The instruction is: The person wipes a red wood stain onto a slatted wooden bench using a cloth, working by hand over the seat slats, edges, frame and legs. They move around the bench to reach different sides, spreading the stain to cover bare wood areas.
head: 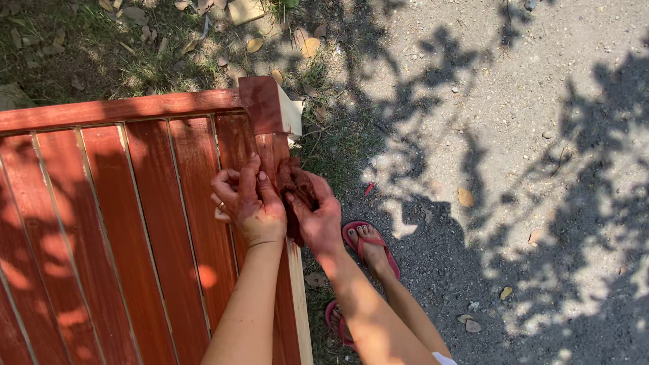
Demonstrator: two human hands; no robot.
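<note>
No packages, labels, signs or screens appear anywhere in this outdoor view looking down from the person's head.

gravel ground (514, 101) | leaf-strewn grass (101, 54) | dappled tree shade, bright sun

**One head-worn view, looking steeply down**

There is a single camera, worn on the person's head and tilted almost straight down past the forearms. It sits close: the hands (274, 203) fill the middle of the frame, with the red slatted wooden panel (115, 209) spreading to the left and bottom edges. The right half takes in the gravel ground (514, 135), the top left the grass (101, 54). No second view shares the scene.
</note>
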